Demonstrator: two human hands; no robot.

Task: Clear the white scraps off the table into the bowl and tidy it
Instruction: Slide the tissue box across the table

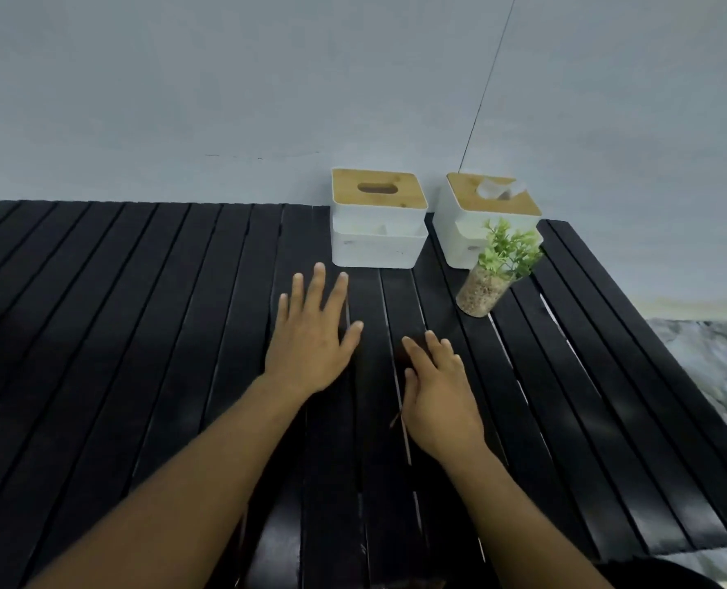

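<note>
Left hand (311, 333): released, fingers straight and spread, flat over the bench (98, 333) at frame centre.
Right hand (440, 388): released, fingers loosely bent, nothing seen held, just right of centre.
White scraps: none visible on the bench; possibly hidden under the palms, cannot tell.
Bowl: not plainly in view.
Handling: probably featherlight, limp, apt to drop through the bench's gaps; better swept with a palm edge than pinched.
Long axis: cannot tell.

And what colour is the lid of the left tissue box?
Light wood-brown lid on a white tissue box; the head view shows it.
</note>
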